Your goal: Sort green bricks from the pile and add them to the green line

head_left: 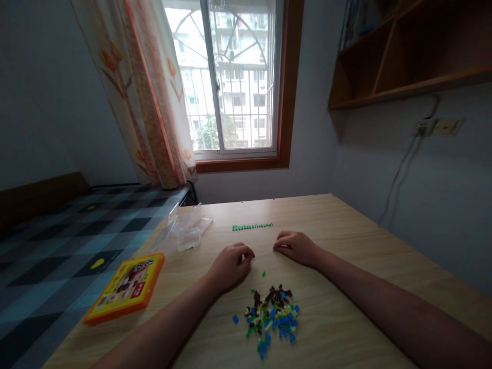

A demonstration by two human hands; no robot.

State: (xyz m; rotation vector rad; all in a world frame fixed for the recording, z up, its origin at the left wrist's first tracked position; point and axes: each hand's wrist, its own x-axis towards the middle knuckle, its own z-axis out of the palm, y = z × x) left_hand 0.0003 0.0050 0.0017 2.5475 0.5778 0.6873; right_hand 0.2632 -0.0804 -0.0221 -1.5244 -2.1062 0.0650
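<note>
My left hand (232,264) rests on the wooden table (346,225) with its fingers curled under; whatever they hold, if anything, is hidden. My right hand (295,246) lies beside it, fingertips pinched on a tiny green brick (274,250). A row of green bricks (252,226) is lined up just beyond both hands. One loose green brick (263,273) lies between the hands and a pile of small bricks (270,316), blue, brown, green and pale yellow, nearer to me.
A yellow and orange box (126,288) lies near the table's left edge. Clear plastic bags and a small clear case (185,231) sit at the far left. A bed with a checked cover (57,241) stands left of the table. A window and wall shelves are beyond.
</note>
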